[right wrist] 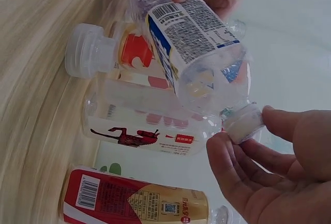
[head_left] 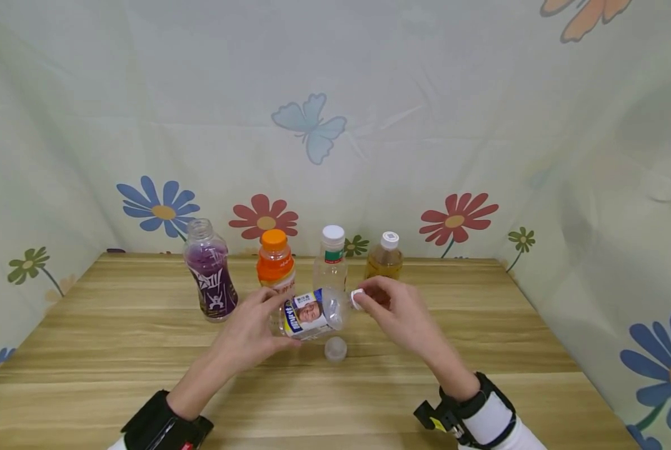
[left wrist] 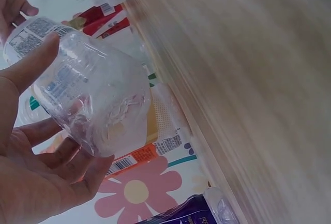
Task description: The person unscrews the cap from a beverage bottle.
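Note:
My left hand [head_left: 251, 331] grips a clear plastic bottle [head_left: 307, 315] round its body, with the bottle tilted onto its side above the table. Its label is blue, yellow and white with a portrait. Between thumb and fingers, my right hand [head_left: 397, 312] pinches a small white cap [right wrist: 244, 123] right at the bottle's mouth. The left wrist view shows the bottle's clear base [left wrist: 121, 115], with left fingers on both sides of it. Below the bottle, a translucent stepped cap [head_left: 336, 349] sits on the table.
Behind the hands stand a purple bottle [head_left: 214, 281] without a cap, an orange-capped bottle [head_left: 275, 265], a clear white-capped bottle [head_left: 333, 259] and a bottle of amber liquid [head_left: 384, 259]. The wooden table [head_left: 144, 350] ends at a flowered curtain [head_left: 369, 181].

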The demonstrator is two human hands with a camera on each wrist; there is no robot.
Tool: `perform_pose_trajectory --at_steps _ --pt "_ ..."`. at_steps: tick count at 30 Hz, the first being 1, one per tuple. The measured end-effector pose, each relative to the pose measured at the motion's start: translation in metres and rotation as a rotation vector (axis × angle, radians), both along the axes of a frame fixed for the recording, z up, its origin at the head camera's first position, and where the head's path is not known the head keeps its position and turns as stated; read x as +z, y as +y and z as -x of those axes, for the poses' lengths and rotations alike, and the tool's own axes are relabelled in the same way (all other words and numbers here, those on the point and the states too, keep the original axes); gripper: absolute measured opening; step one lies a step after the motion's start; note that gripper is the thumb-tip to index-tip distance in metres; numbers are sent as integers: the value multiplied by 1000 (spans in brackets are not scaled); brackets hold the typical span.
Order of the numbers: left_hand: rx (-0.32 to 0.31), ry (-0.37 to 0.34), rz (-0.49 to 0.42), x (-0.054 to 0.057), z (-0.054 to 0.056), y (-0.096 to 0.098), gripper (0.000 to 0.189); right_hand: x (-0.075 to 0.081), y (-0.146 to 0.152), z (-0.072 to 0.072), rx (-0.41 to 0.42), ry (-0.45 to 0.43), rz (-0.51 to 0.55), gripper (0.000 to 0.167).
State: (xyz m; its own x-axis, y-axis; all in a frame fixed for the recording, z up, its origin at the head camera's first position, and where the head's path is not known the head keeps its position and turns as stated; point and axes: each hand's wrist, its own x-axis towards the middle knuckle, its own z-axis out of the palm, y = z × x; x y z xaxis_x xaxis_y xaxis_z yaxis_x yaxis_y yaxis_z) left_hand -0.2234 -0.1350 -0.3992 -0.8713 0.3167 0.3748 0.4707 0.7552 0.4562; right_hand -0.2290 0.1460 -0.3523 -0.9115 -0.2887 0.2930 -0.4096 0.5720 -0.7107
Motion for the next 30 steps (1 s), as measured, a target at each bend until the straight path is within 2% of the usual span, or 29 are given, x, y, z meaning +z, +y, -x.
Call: perform_pose_trajectory --at_steps 5,18,30 --pt "0 1 -1 1 0 1 94 0 0 0 24 -11 17 22" --pt "9 26 15 1 0 0 91 0 2 -2 82 31 13 22" --pt "7 37 8 0 0 0 89 0 1 -1 122 105 26 22"
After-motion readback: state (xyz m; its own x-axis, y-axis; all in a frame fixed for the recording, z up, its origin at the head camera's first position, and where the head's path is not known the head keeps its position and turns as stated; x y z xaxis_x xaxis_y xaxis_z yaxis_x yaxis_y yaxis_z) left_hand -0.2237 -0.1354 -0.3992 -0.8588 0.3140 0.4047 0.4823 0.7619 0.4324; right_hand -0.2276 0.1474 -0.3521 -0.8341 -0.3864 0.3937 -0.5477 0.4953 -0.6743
